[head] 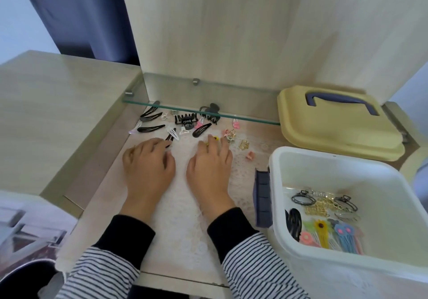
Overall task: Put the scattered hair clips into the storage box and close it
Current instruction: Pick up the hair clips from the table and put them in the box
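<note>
Scattered hair clips lie on the lace-covered surface under a glass shelf: black snap clips (150, 128), a black claw clip (185, 119), pink clips (235, 124) and gold clips (243, 144). My left hand (148, 163) has its fingers curled over a black snap clip (167, 145), pinching it at index and thumb. My right hand (208, 163) pinches a small yellow clip (215, 138) at its fingertips. The white storage box (324, 159) stands open at the right, with several clips (324, 220) inside. Its yellow lid (335, 127), which has a blue handle, lies behind it.
The glass shelf (208, 111) juts out low over the far clips. A blue latch (262, 199) hangs on the box's left side. Wooden panels close in the left and back. A dark round container (23, 278) is at the lower left.
</note>
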A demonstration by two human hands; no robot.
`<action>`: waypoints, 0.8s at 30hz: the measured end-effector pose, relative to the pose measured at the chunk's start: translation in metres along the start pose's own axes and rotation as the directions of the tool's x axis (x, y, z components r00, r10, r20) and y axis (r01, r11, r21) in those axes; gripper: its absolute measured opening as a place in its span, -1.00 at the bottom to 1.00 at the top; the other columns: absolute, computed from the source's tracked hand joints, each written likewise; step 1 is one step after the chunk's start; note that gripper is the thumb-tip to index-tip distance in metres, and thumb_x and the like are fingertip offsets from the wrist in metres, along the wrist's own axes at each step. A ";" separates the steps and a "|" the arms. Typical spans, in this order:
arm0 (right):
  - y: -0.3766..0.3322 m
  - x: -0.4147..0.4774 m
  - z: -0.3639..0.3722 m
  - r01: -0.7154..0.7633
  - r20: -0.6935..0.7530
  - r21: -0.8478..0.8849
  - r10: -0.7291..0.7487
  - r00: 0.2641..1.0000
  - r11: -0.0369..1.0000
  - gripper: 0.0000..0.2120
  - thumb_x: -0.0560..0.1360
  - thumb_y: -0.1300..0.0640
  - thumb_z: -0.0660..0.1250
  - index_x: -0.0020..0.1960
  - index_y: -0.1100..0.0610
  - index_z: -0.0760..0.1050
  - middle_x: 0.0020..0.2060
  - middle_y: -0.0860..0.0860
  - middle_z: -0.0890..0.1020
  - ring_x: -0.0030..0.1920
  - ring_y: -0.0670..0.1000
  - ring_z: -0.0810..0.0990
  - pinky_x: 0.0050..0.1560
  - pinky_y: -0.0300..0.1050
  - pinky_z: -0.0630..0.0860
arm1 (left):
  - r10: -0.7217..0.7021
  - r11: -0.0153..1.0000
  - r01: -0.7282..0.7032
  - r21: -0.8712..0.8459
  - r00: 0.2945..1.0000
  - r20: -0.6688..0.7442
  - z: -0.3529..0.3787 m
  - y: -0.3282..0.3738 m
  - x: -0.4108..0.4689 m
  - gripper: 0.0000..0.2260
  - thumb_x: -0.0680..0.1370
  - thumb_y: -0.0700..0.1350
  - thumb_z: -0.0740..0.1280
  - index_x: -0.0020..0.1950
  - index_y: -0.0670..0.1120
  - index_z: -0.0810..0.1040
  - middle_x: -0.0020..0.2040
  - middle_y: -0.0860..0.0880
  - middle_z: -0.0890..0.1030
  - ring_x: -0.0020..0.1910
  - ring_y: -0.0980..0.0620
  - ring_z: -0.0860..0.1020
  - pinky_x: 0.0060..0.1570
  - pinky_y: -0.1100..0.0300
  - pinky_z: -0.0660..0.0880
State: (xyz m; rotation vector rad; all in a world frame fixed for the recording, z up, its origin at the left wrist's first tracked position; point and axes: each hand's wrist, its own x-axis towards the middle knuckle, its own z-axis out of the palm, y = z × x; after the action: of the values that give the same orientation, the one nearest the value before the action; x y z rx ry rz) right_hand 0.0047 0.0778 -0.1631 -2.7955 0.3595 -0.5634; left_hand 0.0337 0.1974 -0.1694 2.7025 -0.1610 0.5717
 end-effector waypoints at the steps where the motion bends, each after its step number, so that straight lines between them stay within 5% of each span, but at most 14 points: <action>1: 0.001 -0.002 0.000 0.035 -0.019 0.034 -0.035 0.999 0.999 -0.68 0.39 0.18 0.31 0.13 0.21 0.57 0.23 0.14 0.54 0.32 0.27 0.37 0.27 0.14 0.34 | -0.003 1.000 0.003 -0.004 1.000 -0.006 0.000 0.000 0.000 -0.75 0.48 -0.06 0.26 0.12 0.06 0.60 0.11 0.06 0.61 0.11 -0.02 0.54 0.20 0.01 0.24; 5: 0.000 -0.003 -0.002 0.147 -0.106 0.144 -0.133 0.985 0.979 -0.70 0.36 0.27 0.32 0.09 0.16 0.55 0.12 0.10 0.56 0.20 0.16 0.43 0.15 0.05 0.43 | -0.019 1.000 0.019 -0.013 1.000 -0.017 -0.001 -0.001 0.001 -0.79 0.43 -0.03 0.30 0.03 0.08 0.61 0.02 0.08 0.63 0.03 -0.02 0.56 0.14 0.04 0.25; 11: 0.001 0.000 0.001 0.035 -0.144 0.075 -0.024 0.989 0.997 -0.67 0.47 0.11 0.29 0.21 0.15 0.51 0.09 0.12 0.55 0.07 0.14 0.48 -0.02 0.01 0.45 | 0.010 0.998 -0.013 -0.053 0.999 -0.045 -0.002 -0.001 -0.001 -0.85 0.46 -0.08 0.35 0.01 0.04 0.61 -0.01 0.05 0.62 -0.01 -0.06 0.55 0.10 0.01 0.29; 18: 0.000 -0.001 -0.001 0.085 -0.073 0.114 -0.077 0.994 0.990 -0.79 0.32 0.33 0.35 -0.06 0.19 0.54 -0.15 0.10 0.53 -0.16 0.13 0.47 -0.21 -0.04 0.40 | 0.037 0.987 -0.048 -0.156 0.997 -0.073 -0.008 0.001 -0.002 -0.89 0.53 -0.07 0.29 0.00 0.03 0.59 -0.01 0.09 0.64 -0.02 -0.02 0.57 0.10 0.00 0.37; 24: -0.003 -0.003 -0.005 0.065 -0.020 0.348 -0.062 0.998 0.935 -0.67 0.41 0.40 0.25 0.16 0.27 0.49 0.01 0.17 0.48 -0.08 0.15 0.49 -0.07 -0.02 0.49 | -0.032 0.917 -0.025 -0.399 0.990 -0.136 -0.018 0.002 0.001 -0.88 0.57 -0.12 0.27 0.02 -0.02 0.60 -0.05 0.09 0.65 -0.07 0.03 0.59 0.04 0.03 0.50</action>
State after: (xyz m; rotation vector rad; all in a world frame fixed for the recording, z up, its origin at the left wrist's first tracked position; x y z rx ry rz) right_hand 0.0003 0.0808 -0.1587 -2.4685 0.1519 -0.5900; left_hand 0.0277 0.2021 -0.1535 2.2576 -0.2100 0.6459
